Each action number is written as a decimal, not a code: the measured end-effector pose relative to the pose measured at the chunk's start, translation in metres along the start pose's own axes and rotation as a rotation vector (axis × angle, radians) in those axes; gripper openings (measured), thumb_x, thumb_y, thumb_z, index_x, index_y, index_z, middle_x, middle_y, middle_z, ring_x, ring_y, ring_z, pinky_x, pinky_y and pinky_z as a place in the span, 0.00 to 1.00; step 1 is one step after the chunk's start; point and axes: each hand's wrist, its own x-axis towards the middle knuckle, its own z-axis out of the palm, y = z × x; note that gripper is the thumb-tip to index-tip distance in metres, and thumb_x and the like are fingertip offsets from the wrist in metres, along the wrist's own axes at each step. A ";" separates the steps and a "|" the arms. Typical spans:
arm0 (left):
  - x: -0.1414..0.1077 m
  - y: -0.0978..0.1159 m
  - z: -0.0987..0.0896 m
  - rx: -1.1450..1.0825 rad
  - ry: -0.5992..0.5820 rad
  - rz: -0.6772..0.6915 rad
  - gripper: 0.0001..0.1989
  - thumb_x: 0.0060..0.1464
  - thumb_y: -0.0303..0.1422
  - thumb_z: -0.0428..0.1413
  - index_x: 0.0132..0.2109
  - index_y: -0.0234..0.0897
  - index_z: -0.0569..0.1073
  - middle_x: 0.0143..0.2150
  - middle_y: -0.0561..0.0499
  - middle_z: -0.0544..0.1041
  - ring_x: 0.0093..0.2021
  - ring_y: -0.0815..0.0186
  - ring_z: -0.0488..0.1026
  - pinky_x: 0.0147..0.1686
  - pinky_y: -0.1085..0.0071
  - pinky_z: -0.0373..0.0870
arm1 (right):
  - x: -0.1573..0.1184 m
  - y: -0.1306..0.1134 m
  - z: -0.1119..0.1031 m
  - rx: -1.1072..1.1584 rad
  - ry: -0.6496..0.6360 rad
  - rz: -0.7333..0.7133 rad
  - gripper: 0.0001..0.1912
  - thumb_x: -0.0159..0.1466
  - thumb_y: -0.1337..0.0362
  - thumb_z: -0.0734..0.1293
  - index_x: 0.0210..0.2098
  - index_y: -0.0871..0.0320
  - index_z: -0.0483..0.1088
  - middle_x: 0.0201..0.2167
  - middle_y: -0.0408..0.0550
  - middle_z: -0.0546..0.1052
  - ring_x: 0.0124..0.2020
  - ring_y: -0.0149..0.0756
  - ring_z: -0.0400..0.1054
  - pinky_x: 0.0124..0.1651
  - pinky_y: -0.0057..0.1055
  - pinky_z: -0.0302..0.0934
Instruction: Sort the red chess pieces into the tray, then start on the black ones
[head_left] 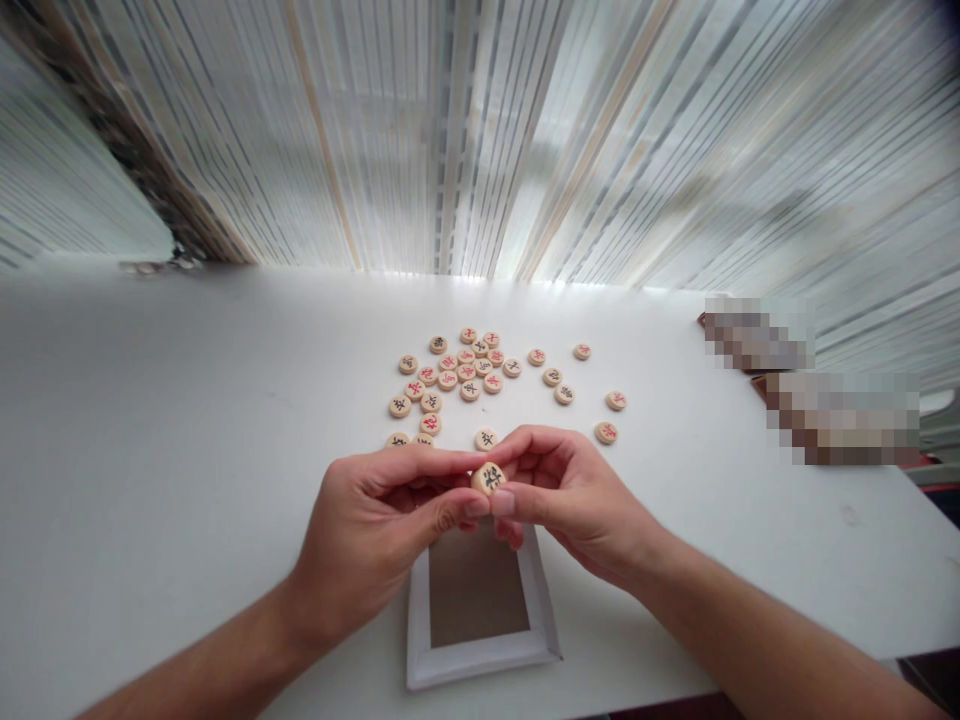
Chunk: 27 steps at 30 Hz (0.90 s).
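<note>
A round wooden piece with a black character (489, 479) is pinched between both hands above the near part of the table. My left hand (390, 510) grips its left side with thumb and fingers. From the right, my right hand (559, 490) holds the same piece, thumb on its lower edge. Below the hands lies a white-rimmed open box or frame (487, 661) with a brown inside; its far end is hidden by the hands. Beyond them, several round wooden pieces (448, 379) with red or black characters lie scattered. One black-marked piece (486, 439) sits just past my fingertips.
The white table (187, 450) reaches back to a striped curtain (390, 130). Two blurred-out flat items (840, 415) lie at the right edge. Several more pieces stand apart on the right, among them a red-marked one (606, 432).
</note>
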 end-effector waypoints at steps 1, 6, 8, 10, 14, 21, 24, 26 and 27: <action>0.000 0.000 0.000 0.030 0.002 0.020 0.15 0.51 0.21 0.74 0.44 0.45 0.90 0.34 0.52 0.89 0.27 0.68 0.85 0.31 0.82 0.83 | 0.000 0.000 0.000 0.014 0.004 0.006 0.12 0.58 0.68 0.85 0.39 0.60 0.84 0.28 0.45 0.85 0.24 0.26 0.77 0.28 0.19 0.73; -0.002 -0.005 -0.003 0.274 -0.061 0.222 0.14 0.56 0.21 0.70 0.47 0.43 0.89 0.38 0.50 0.89 0.37 0.66 0.87 0.39 0.79 0.83 | 0.001 0.000 0.001 0.033 0.042 0.054 0.14 0.55 0.67 0.86 0.33 0.60 0.80 0.24 0.42 0.82 0.22 0.26 0.75 0.26 0.19 0.71; -0.002 -0.007 -0.004 0.376 -0.091 0.340 0.14 0.58 0.20 0.68 0.47 0.42 0.89 0.37 0.50 0.88 0.36 0.68 0.85 0.39 0.78 0.82 | 0.000 0.001 0.000 0.040 0.038 0.061 0.14 0.55 0.67 0.86 0.32 0.60 0.79 0.23 0.43 0.82 0.22 0.28 0.75 0.25 0.20 0.72; -0.001 -0.007 -0.005 0.436 -0.103 0.419 0.15 0.59 0.18 0.67 0.47 0.41 0.88 0.37 0.50 0.87 0.35 0.68 0.83 0.38 0.77 0.81 | 0.000 0.001 0.000 0.038 0.039 0.051 0.14 0.54 0.68 0.87 0.32 0.60 0.80 0.24 0.45 0.83 0.23 0.29 0.76 0.26 0.21 0.72; 0.001 -0.007 -0.007 0.480 -0.117 0.461 0.13 0.59 0.18 0.67 0.47 0.40 0.86 0.38 0.49 0.87 0.36 0.67 0.83 0.38 0.75 0.81 | 0.000 0.001 0.001 -0.003 0.059 0.006 0.12 0.54 0.69 0.86 0.33 0.60 0.84 0.26 0.46 0.85 0.25 0.28 0.77 0.28 0.21 0.73; -0.002 -0.011 -0.008 0.479 -0.112 0.429 0.16 0.59 0.20 0.67 0.51 0.41 0.85 0.40 0.49 0.86 0.38 0.65 0.83 0.39 0.71 0.81 | 0.001 -0.001 0.000 -0.059 0.052 -0.026 0.10 0.58 0.64 0.85 0.36 0.59 0.86 0.27 0.46 0.85 0.26 0.27 0.76 0.31 0.21 0.72; -0.004 -0.010 -0.008 0.444 -0.097 0.378 0.16 0.60 0.20 0.66 0.52 0.41 0.85 0.41 0.47 0.86 0.40 0.62 0.83 0.39 0.69 0.82 | 0.000 -0.003 0.000 -0.073 0.038 -0.050 0.09 0.61 0.61 0.84 0.38 0.59 0.87 0.28 0.46 0.85 0.27 0.28 0.78 0.33 0.22 0.74; -0.005 -0.008 -0.008 0.419 -0.087 0.350 0.17 0.60 0.21 0.66 0.53 0.41 0.85 0.42 0.46 0.85 0.41 0.62 0.83 0.40 0.69 0.82 | -0.001 -0.004 0.000 -0.082 0.024 -0.052 0.10 0.62 0.61 0.83 0.41 0.59 0.87 0.29 0.47 0.86 0.29 0.29 0.79 0.35 0.24 0.75; -0.005 -0.007 -0.008 0.411 -0.084 0.345 0.17 0.61 0.21 0.66 0.54 0.41 0.85 0.43 0.46 0.85 0.41 0.62 0.83 0.40 0.69 0.83 | -0.002 -0.004 0.000 -0.082 0.022 -0.052 0.11 0.62 0.62 0.83 0.42 0.58 0.87 0.30 0.47 0.86 0.29 0.30 0.79 0.36 0.25 0.76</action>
